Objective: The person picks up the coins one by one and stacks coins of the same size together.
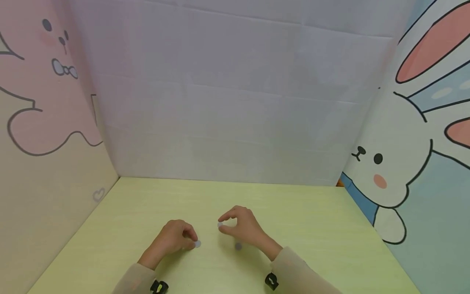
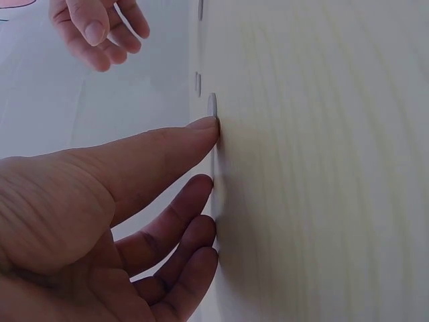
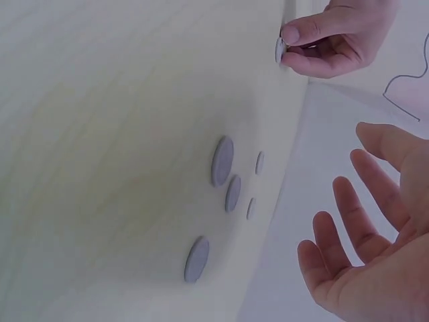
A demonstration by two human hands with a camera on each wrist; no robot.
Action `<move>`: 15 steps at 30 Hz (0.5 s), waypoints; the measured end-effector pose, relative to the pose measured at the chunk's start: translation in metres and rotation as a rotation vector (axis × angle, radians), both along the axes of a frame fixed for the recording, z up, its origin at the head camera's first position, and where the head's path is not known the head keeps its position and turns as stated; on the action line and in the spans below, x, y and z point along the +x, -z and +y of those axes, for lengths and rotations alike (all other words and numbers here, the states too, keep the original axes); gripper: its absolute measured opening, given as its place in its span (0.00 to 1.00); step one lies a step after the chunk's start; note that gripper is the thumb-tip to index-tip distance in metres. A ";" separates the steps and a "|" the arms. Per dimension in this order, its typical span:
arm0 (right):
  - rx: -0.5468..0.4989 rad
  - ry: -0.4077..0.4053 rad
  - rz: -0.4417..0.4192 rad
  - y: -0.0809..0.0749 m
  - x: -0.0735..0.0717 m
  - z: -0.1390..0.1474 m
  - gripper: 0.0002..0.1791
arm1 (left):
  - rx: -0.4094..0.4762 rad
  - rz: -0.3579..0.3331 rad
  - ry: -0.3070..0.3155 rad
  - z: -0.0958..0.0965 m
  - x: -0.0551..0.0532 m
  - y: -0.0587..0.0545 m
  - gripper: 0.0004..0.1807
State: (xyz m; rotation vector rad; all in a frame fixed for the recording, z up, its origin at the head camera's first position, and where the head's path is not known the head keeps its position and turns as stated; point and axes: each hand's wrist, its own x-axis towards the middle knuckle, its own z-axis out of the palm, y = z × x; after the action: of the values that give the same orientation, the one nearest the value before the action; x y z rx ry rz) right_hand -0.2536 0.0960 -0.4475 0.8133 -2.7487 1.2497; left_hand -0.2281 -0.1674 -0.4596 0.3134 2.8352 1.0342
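Note:
Thumb and index finger of my left hand (image 1: pixel 175 237) pinch a silver coin (image 1: pixel 197 243) by its edge, low at the table. In the left wrist view that coin (image 2: pixel 212 104) sticks out past the thumb tip. My right hand (image 1: pixel 243 224) hovers above the table, fingers spread and nothing in them in the right wrist view. Beneath it several coins lie flat, among them a large coin (image 3: pixel 222 161) and a separate coin (image 3: pixel 197 259). From the head, one coin (image 1: pixel 238 246) shows below the right hand and another coin (image 1: pixel 220 224) by its fingertips; the others are hidden.
The pale yellow table (image 1: pixel 165 200) meets a white cloth backdrop (image 1: pixel 235 102) behind. A pink cartoon wall (image 1: pixel 47 122) stands on the left, and a rabbit-print wall (image 1: pixel 433 212) on the right. Black bands (image 1: pixel 271 281) are at both sleeves.

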 end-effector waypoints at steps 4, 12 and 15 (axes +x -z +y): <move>-0.011 0.002 0.017 -0.002 -0.002 0.012 0.12 | 0.002 -0.008 -0.011 0.001 0.000 0.000 0.10; -0.024 0.040 -0.002 0.002 -0.005 0.033 0.13 | 0.005 -0.013 -0.024 0.002 0.001 -0.001 0.10; -0.017 0.036 -0.016 0.005 -0.005 0.039 0.15 | 0.006 -0.015 -0.026 0.002 0.001 0.000 0.10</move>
State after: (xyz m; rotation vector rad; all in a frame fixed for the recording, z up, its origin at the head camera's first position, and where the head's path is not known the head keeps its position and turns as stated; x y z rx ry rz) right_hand -0.2590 0.1347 -0.4523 0.7517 -2.7484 1.2772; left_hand -0.2272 -0.1655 -0.4594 0.2691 2.8306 1.0462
